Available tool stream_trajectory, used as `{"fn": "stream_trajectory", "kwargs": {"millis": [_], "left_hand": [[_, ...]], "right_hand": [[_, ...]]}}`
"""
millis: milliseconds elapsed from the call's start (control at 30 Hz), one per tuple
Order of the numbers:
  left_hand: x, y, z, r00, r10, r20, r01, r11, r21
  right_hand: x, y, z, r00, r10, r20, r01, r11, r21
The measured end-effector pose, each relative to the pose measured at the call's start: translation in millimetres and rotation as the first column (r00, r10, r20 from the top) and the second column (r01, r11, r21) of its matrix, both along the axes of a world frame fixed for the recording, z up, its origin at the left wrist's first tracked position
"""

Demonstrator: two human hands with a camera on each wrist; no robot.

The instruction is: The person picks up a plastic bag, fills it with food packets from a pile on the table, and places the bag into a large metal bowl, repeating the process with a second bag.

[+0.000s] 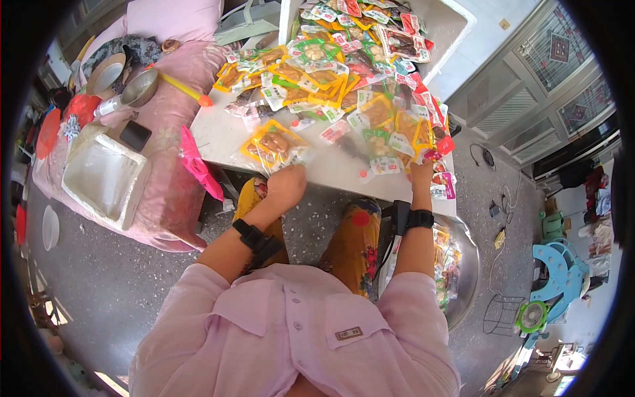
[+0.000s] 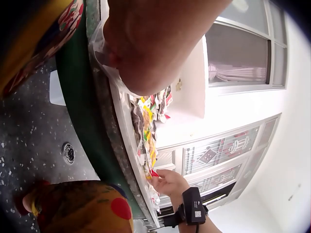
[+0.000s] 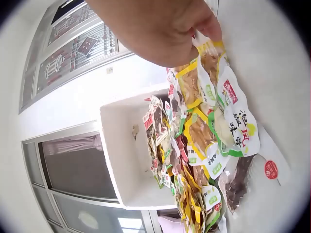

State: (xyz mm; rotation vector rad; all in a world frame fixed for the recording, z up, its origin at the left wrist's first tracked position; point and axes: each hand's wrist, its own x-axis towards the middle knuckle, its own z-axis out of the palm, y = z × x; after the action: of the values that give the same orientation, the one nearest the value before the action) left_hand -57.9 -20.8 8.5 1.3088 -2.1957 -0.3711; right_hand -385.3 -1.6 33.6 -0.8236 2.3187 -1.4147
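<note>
My left hand [image 1: 288, 187] grips the near, clear plastic end of a yellow-edged snack packet [image 1: 272, 144] at the table's front edge. Brown food shows through its window. In the left wrist view, translucent plastic [image 2: 101, 51] comes out beside the hand, whose fingers are mostly hidden. At the table's right side my right hand [image 1: 421, 173] pinches the end of a yellow-edged snack packet [image 3: 210, 63] among others. Just beside it lies a green-edged packet [image 3: 228, 116] with a white printed label.
A heap of snack packets [image 1: 324, 66] spills from a white foam box [image 1: 456, 33] onto the table [image 1: 225, 132]. A pink bag [image 1: 197, 162] hangs at the left edge. Below right stands a metal basin [image 1: 468, 284] with more packets. Left is a bed with a foam tray [image 1: 99, 175].
</note>
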Motion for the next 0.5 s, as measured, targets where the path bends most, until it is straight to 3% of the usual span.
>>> {"fn": "stream_trajectory", "kwargs": {"millis": [100,200,300,400,500], "left_hand": [[-1,-1,-4,1.0,0.005,0.015,-0.005,1.0,-0.007],[-1,0,0,1.0,0.006,0.021,-0.006,1.0,-0.006],[-1,1,1,0.999,0.009,0.031,-0.009,1.0,0.002],[-1,0,1,0.999,0.014,0.037,-0.015,1.0,0.016],[-1,0,1,0.999,0.014,0.036,-0.015,1.0,0.022]], "right_hand": [[-10,-16,-20,0.992,-0.077,0.103,0.086,0.993,-0.079],[-27,-25,-39,0.882,0.134,0.451,-0.064,0.984,-0.166],[-16,-23,-35,0.875,0.156,0.458,-0.03,0.962,-0.271],[-3,-16,-19,0.941,0.218,0.258,-0.099,0.909,-0.405],[3,-9,1,0.997,0.034,0.07,0.008,0.855,-0.519]]}}
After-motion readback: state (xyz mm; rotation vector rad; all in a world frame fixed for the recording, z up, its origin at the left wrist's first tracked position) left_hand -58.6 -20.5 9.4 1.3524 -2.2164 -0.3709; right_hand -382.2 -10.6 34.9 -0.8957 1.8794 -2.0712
